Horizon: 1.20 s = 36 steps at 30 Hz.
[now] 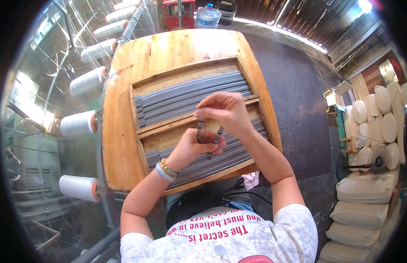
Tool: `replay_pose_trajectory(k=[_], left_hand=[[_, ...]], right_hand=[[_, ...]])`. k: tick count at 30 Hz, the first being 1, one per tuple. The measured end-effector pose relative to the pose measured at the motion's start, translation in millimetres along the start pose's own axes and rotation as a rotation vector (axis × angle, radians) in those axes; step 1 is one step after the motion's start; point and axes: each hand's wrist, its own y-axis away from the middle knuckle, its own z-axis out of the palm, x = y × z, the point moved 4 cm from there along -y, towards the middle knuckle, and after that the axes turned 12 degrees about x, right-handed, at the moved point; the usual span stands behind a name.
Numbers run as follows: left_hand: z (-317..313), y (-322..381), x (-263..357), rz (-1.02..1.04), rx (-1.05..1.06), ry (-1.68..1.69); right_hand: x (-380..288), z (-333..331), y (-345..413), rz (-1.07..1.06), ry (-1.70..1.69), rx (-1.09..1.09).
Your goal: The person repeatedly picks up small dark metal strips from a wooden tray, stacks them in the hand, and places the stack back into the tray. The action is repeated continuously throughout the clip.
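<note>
Above a wooden two-compartment tray (167,125), my left hand (190,144) holds thin dark metal strips (219,135) between thumb and fingers. My right hand (225,110) is just above and to the right, thumb and forefinger pinching the top of a narrow dark strip (201,126). That strip is blurred, and its lower end lies at my left hand. Long rows of stacked grey metal pieces (190,88) fill much of the far compartment. Similar grey rows (190,169) lie in the near compartment, partly hidden by my hands and forearms. Bare wood shows along the far side of each compartment.
The tray lies on a wooden table (121,154). White yarn cones (78,123) on a metal frame line the left side. Beyond the table stand a red box (187,16), a water bottle (207,18) and a black bucket (226,13). A fan (378,161) and stacked sacks (359,215) are at right.
</note>
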Motion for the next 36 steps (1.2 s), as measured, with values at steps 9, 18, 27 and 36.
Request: replay_pose_trajectory(k=[9,18,27,36], left_hand=[[-12,28,2,0.012,0.056,0.224],[9,42,-7,-0.059,-0.036,0.221],[-3,48,-15,-0.069,0.028,0.180],[-2,94,-35,0.589,0.220,-0.465]], right_hand=[[-17,-37,25,0.047,0.044,0.092],[20,-24,55,0.214,0.085,0.157],[22,3,75,0.161,0.044,0.031],[-9,17,121,-0.682,0.261,-0.167]])
